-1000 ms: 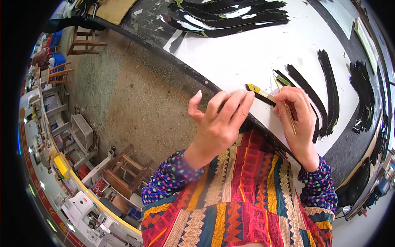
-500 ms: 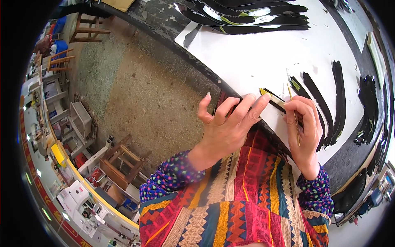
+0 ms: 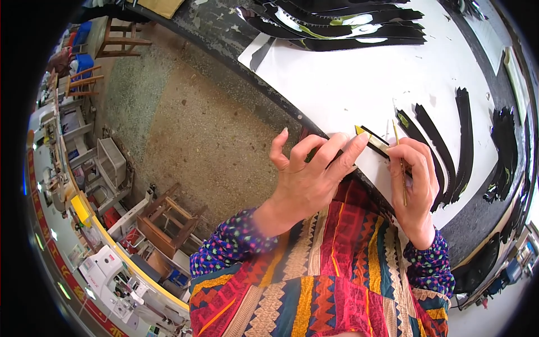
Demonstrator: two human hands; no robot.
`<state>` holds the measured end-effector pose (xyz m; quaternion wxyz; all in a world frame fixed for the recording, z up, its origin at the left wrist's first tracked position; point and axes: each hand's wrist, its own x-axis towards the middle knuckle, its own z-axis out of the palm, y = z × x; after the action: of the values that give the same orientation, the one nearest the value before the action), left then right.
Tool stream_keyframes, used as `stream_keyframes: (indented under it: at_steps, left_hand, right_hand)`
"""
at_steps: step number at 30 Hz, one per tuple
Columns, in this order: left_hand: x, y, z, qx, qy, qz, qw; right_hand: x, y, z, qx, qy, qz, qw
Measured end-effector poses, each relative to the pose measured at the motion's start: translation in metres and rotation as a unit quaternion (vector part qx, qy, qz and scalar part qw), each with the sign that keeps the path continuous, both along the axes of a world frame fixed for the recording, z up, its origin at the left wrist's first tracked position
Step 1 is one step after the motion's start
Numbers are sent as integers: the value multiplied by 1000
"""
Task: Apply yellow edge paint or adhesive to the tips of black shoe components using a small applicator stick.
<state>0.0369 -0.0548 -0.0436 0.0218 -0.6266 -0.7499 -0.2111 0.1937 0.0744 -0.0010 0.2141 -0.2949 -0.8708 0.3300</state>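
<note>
At the table's near edge, a short black strip (image 3: 382, 149) with a pale face and a yellow-green end lies between my hands. My left hand (image 3: 306, 182) holds it near that end with the thumb on top, the other fingers fanned out and bent. The thumb partly covers the strip. My right hand (image 3: 414, 182) is closed round a thin yellowish stick (image 3: 396, 132), held nearly upright; its fingertips also touch the strip's other end. Just right of this hand lie several black curved strips (image 3: 464, 140), one with a green patch near its tip.
A white sheet (image 3: 337, 84) covers much of the dark table. Several glossy black strips (image 3: 359, 28) lie at the far side, and a bundle of black strips (image 3: 502, 151) at the right. Left, beyond the table edge, are the floor, wooden stools (image 3: 168, 219) and a white sewing machine (image 3: 106, 272).
The view has shifted slightly. The stick in my right hand has tipped and sunk a little lower; my left thumb has slid slightly down along the strip.
</note>
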Motion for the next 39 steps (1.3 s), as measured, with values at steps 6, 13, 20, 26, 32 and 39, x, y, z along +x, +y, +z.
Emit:
stream_keyframes:
  at_steps: [6,13,20,26,32,39]
  left_hand:
    - [-2,0,3,-7,-12,-9,1000]
    - [-2,1,5,-9,-19,-16,1000]
    - [-2,1,5,-8,-23,-14,1000]
    - [-2,0,5,-9,-34,-12,999]
    - [-2,0,4,-7,-38,-14,999]
    - [-2,-2,1,-8,-17,-16,1000]
  right_hand:
    - [2,0,0,-7,0,0,1000]
    - [3,-1,-1,-4,4,-8,1000]
    - [3,-1,-1,-6,12,-5,1000]
    - [2,-1,-2,-7,15,-7,1000]
    - [3,-1,-3,-7,18,-6,1000]
    - [3,-1,-4,-15,17,-4,1000]
